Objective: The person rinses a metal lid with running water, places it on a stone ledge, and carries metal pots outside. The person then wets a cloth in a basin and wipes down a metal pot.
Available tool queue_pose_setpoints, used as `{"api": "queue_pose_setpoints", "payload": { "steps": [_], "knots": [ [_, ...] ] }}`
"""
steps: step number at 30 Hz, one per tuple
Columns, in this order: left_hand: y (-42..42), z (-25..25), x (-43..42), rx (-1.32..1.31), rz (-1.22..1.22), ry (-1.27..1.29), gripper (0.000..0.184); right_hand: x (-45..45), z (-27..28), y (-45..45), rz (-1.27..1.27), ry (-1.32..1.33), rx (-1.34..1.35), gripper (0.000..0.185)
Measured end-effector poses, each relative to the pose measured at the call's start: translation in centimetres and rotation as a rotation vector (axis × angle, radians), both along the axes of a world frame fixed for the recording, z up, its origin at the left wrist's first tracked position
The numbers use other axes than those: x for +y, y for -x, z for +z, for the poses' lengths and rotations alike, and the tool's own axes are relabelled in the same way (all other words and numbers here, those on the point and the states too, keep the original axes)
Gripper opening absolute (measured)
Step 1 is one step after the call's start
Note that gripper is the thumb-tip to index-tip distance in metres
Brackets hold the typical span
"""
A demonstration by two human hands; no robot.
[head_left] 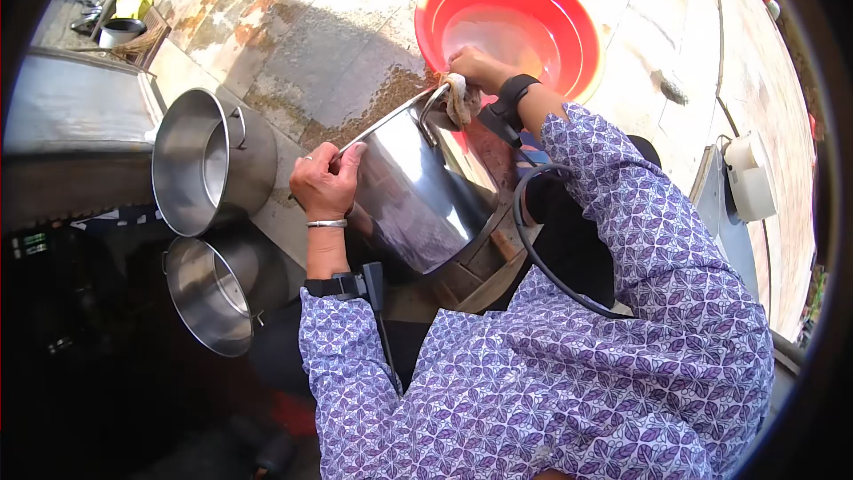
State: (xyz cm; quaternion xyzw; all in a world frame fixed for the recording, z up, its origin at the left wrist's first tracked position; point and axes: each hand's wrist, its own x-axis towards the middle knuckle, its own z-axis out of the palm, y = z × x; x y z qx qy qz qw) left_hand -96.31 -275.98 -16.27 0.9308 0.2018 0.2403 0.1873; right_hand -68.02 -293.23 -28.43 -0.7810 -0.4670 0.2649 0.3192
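A large shiny steel pot [413, 196] is tilted in front of me, its mouth facing away. My left hand [326, 181] is closed on the pot's rim at the left, thumb along the near side. At the pot's right side, close to its handle [430, 116], my right hand [480, 69] grips a wet, dirty-white cloth [460, 101]. The cloth lies against the rim by that handle. Just beyond my right hand stands a red basin [582, 36] with water in it. The inside of the pot is hidden from me.
Two more steel pots, an upper one [253, 156] and a lower one [209, 298], lie on their sides at the left. A metal-topped surface [75, 107] is beyond them. Wet patches mark the paving [311, 71]. A white container [749, 178] is at the right.
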Motion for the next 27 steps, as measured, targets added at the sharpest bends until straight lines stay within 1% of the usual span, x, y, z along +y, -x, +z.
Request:
{"api": "queue_pose_setpoints", "payload": {
  "steps": [1, 2, 3, 4, 5, 7, 8, 9, 10, 11, 13, 14, 15, 17, 18, 19, 20, 21, 22, 23, 24, 25, 27],
  "knots": [
    [0.0, 0.4, 0.1, 0.102, 0.004, 0.002, 0.040, 0.4, 0.5, 0.4, -0.063, -0.042, 0.100, 0.015],
    [-0.5, 0.6, -0.2, 0.103, 0.002, -0.003, 0.040, 0.5, 1.1, 0.8, -0.031, -0.047, 0.023, 0.013],
    [-1.5, 1.1, -1.3, 0.040, -0.040, -0.115, 0.041, 1.2, 2.8, 1.8, -0.034, -0.050, 0.027, 0.013],
    [-2.3, 1.5, -2.5, -0.021, -0.084, -0.224, 0.044, 2.3, 5.0, 3.0, -0.306, 0.049, 0.279, 0.011],
    [-3.0, 1.5, -3.7, 0.080, -0.042, -0.242, 0.054, 3.1, 6.3, 4.0, -0.578, 0.153, 0.531, 0.011],
    [-4.3, 1.4, -4.2, 0.136, 0.019, -0.279, 0.048, 3.6, 5.9, 4.7, -0.584, 0.141, 0.580, 0.015],
    [-4.8, 1.3, -4.2, 0.137, 0.014, -0.276, 0.048, 3.5, 5.2, 5.2, -0.565, 0.020, 0.627, 0.015],
    [-5.2, 1.1, -3.9, 0.242, 0.069, -0.229, 0.045, 3.3, 4.3, 5.7, -0.545, -0.104, 0.672, 0.015],
    [-5.4, 1.1, -3.8, 0.346, 0.123, -0.185, 0.042, 2.9, 3.4, 6.2, -0.594, -0.092, 0.644, 0.014],
    [-5.6, 1.1, -3.6, 0.337, 0.118, -0.194, 0.042, 2.8, 2.7, 6.2, -0.597, -0.104, 0.638, 0.014],
    [-5.5, 1.1, -3.7, 0.248, 0.084, -0.192, 0.038, 1.7, 2.0, 6.5, -0.698, 0.033, 0.488, 0.014],
    [-5.5, 1.0, -3.8, 0.248, 0.070, -0.202, 0.038, 0.4, 1.5, 6.4, -0.635, 0.133, 0.312, 0.015],
    [-5.2, 1.0, -3.9, 0.218, 0.069, -0.201, 0.038, -0.1, 1.9, 6.8, -0.646, 0.163, 0.288, 0.015],
    [-4.7, 1.1, -3.6, 0.199, 0.058, -0.207, 0.038, 0.4, 2.1, 6.9, -0.742, 0.019, 0.426, 0.019],
    [-4.5, 1.1, -3.4, 0.181, 0.127, -0.123, 0.035, 0.9, 2.9, 7.2, -0.748, 0.016, 0.432, 0.019],
    [-4.2, 1.2, -3.2, 0.160, 0.198, -0.037, 0.032, 1.6, 4.7, 7.5, -0.705, -0.077, 0.353, 0.018],
    [-4.0, 1.1, -2.9, 0.105, 0.213, -0.010, 0.031, 2.2, 6.6, 7.7, -0.660, -0.169, 0.268, 0.018],
    [-3.9, 0.8, -2.5, 0.102, 0.213, -0.010, 0.031, 2.6, 8.2, 8.2, -0.659, -0.171, 0.265, 0.018],
    [-3.8, 0.6, -2.1, 0.028, 0.230, 0.047, 0.030, 3.0, 9.9, 8.8, -0.559, -0.278, 0.255, 0.017],
    [-3.7, 0.2, -1.8, -0.046, 0.248, 0.105, 0.030, 3.2, 11.0, 9.2, -0.457, -0.382, 0.245, 0.016],
    [-3.6, 0.2, -1.8, -0.049, 0.256, 0.104, 0.028, 3.3, 11.4, 9.2, -0.403, -0.495, 0.078, 0.012],
    [-3.6, 0.1, -1.8, -0.050, 0.260, 0.107, 0.028, 3.3, 11.3, 8.9, -0.399, -0.493, 0.077, 0.012],
    [-3.6, 0.0, -1.7, -0.155, 0.202, 0.099, 0.027, 3.3, 10.6, 7.8, -0.539, -0.410, 0.338, 0.012]
  ]
}}
